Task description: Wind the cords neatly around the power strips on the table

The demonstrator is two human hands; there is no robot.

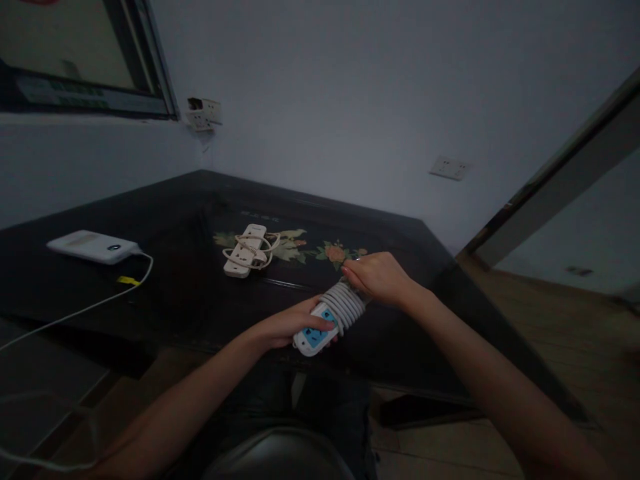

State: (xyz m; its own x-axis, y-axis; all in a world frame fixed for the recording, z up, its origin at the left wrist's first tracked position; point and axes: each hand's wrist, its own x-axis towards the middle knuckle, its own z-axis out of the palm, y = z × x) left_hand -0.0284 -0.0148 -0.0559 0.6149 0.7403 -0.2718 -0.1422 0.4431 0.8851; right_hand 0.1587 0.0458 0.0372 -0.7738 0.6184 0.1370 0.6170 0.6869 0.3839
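Note:
My left hand (295, 323) grips the near end of a white power strip (314, 339) with blue socket faces, thumb across the top. A pale grey cord (345, 305) is wound in several tight turns around the strip's far part. My right hand (376, 275) is closed at the far end of these turns, fingers pinched together; what exactly lies between them is hidden, though the cord runs up to them. Both hands hold the strip above the front of the dark table. A second white power strip (241, 257) lies farther back, its own cord looped loosely over it.
On the left of the dark table (175, 287) lies a white box-shaped device (95, 247) with a white cable (75, 308) running off the left edge. A yellow tag (129, 281) is beside it. Wall sockets (450, 168) are on the wall behind; a window (85, 60) is upper left.

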